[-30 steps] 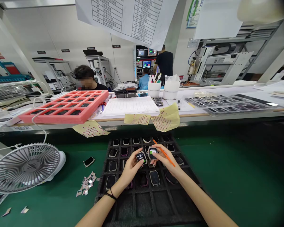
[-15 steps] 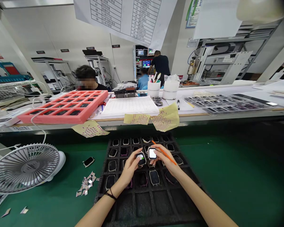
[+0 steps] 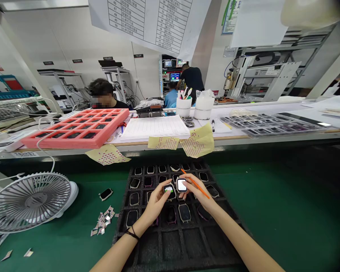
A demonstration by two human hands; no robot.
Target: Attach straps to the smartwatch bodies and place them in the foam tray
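My left hand [image 3: 158, 197] grips a smartwatch without a strap [image 3: 169, 191], its screen lit with a green patch and the thumb at its face. Close beside it, my right hand [image 3: 195, 187] holds a second strapless smartwatch [image 3: 181, 185] whose screen glows white. An orange stick, perhaps a pen or tweezers [image 3: 197, 184], also lies in the right hand, slanting over its back. Both hands are above a black foam tray [image 3: 171, 245], where many dark-screened watch bodies, such as this watch [image 3: 184, 212], sit in compartments. The fingers hide part of the tray.
A grey fan [image 3: 35, 200] stands at left on the green mat. Near it are a loose watch body [image 3: 105, 194] and small paper-like pieces [image 3: 102, 220]. On the shelf ahead rest a pink foam tray [image 3: 73, 140], paper sheets [image 3: 155, 126] and clear plastic trays [image 3: 272, 132]. Other people are beyond.
Both hands stay almost in place, each still holding its watch. The left watch's face has turned slightly and its green patch looks different. The left thumb has shifted a little.
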